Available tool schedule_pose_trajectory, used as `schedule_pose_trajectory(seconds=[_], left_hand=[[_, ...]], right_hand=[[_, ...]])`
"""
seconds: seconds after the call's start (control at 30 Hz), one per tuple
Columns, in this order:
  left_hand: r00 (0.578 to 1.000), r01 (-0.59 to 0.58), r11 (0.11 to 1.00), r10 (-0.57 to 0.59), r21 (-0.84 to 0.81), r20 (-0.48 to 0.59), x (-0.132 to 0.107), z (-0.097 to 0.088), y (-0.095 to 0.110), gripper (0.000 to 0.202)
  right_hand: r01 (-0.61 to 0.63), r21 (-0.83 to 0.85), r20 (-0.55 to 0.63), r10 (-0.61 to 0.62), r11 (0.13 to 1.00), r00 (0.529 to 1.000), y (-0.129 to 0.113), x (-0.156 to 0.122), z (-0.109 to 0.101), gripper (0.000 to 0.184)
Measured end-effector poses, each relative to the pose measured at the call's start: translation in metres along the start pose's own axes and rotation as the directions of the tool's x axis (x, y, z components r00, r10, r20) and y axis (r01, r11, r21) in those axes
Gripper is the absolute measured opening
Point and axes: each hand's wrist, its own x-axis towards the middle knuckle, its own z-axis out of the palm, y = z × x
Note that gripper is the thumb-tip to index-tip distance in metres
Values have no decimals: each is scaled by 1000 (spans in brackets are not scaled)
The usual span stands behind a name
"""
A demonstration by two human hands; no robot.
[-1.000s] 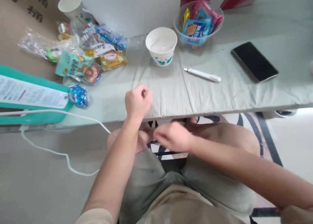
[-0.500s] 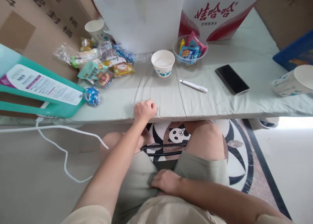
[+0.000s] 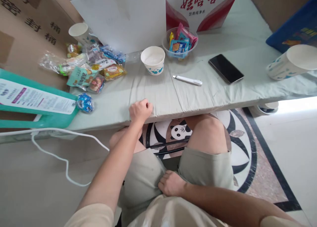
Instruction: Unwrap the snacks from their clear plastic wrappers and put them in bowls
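My left hand (image 3: 140, 110) rests as a closed fist on the front edge of the pale green table cover (image 3: 173, 98); whether anything is in it is hidden. My right hand (image 3: 171, 184) lies low between my thighs on my grey shorts (image 3: 146, 180), its fingers tucked out of sight. A white paper bowl (image 3: 153, 60) with blue print stands beyond the left hand. A white pen (image 3: 187, 80) lies to its right.
A heap of snack packets (image 3: 91, 68) and a paper cup (image 3: 79, 32) lie at the left. A clear bowl of packets (image 3: 180, 43), a black phone (image 3: 226, 68), a tipped paper cup (image 3: 288, 62), a teal pack (image 3: 34, 104), a white cable (image 3: 64, 154).
My right hand has dropped from near the table edge down onto my lap. My left fist has settled on the table edge. The view has pulled back and shifted.
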Motion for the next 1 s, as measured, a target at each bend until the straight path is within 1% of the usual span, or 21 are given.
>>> schedule_pose_trajectory(seconds=[0.07, 0.1, 0.17, 0.27, 0.33, 0.37, 0.4, 0.43, 0.47, 0.5, 0.57, 0.63, 0.7, 0.77, 0.8, 0.87, 0.93, 0.97, 1.0], left_hand=[[1000, -1, 1000, 1, -20, -6, 0, 1, -1, 26], [1000, -4, 1000, 4, -29, -11, 1, 1, -2, 25], [1000, -5, 999, 4, -40, -24, 1, 2, -3, 25], [999, -2, 999, 0, -48, -38, 0, 3, -3, 26], [999, -7, 999, 5, -50, -39, -1, 3, -3, 27], [999, -13, 999, 11, -52, -39, -1, 4, -3, 27], [999, -19, 998, 17, -55, -39, -2, 4, -3, 27], [999, -23, 998, 20, -58, -40, -2, 4, -3, 26], [999, -23, 998, 20, -62, -44, -2, 5, -3, 26], [999, -20, 998, 17, -68, -50, -3, 6, -3, 26], [998, -10, 997, 5, -82, -61, -3, 7, -3, 26], [998, -10, 995, 4, -98, -62, -3, 7, -3, 26], [998, -21, 993, 15, -120, -55, -3, 6, -3, 27], [998, -30, 988, 22, -150, -54, -5, 4, -2, 28], [998, -34, 985, 25, -167, -55, -7, 4, -2, 28], [998, -36, 977, 24, -210, -57, -9, 2, -3, 28], [998, -31, 959, 15, -281, -57, -6, -1, -8, 26], [997, -26, 947, 3, -320, -71, 0, -4, -12, 25], [995, -25, 935, -12, -352, -102, 8, -7, -19, 23]], right_hand=[[-3, -2, 2, 3, 1000, 1000, 6, -5, -6, 18], [0, 27, 0, 0, 1000, 1000, 10, -5, -11, 17], [8, 176, 1, -9, 984, 1000, 19, -2, -21, 16], [4, 429, 29, -17, 904, 999, 30, 14, -34, 15], [-23, 480, 48, 0, 877, 999, 35, 26, -38, 9], [-56, 491, 47, 38, 869, 998, 38, 32, -39, 16], [-104, 495, 38, 98, 862, 994, 42, 37, -39, 28], [-163, 492, 20, 176, 855, 984, 45, 41, -38, 37], [-230, 483, -4, 265, 845, 964, 48, 45, -37, 41], [-297, 472, -31, 352, 830, 936, 50, 47, -35, 38], [-400, 456, -72, 481, 795, 874, 51, 52, -29, 26], [-468, 451, -91, 561, 760, 823, 43, 54, -19, 32], [-499, 453, -113, 603, 739, 790, 29, 54, -10, 23], [-483, 459, -164, 605, 746, 779, 12, 51, -5, 17], [-457, 464, -199, 592, 759, 781, 4, 49, -5, 15], [-381, 475, -267, 542, 793, 797, -9, 41, -14, 11], [-245, 495, -361, 454, 834, 814, -13, 34, -36, 10], [-151, 502, -436, 399, 852, 807, -11, 31, -50, 10], [-30, 502, -542, 341, 864, 768, -6, 28, -67, 11]])
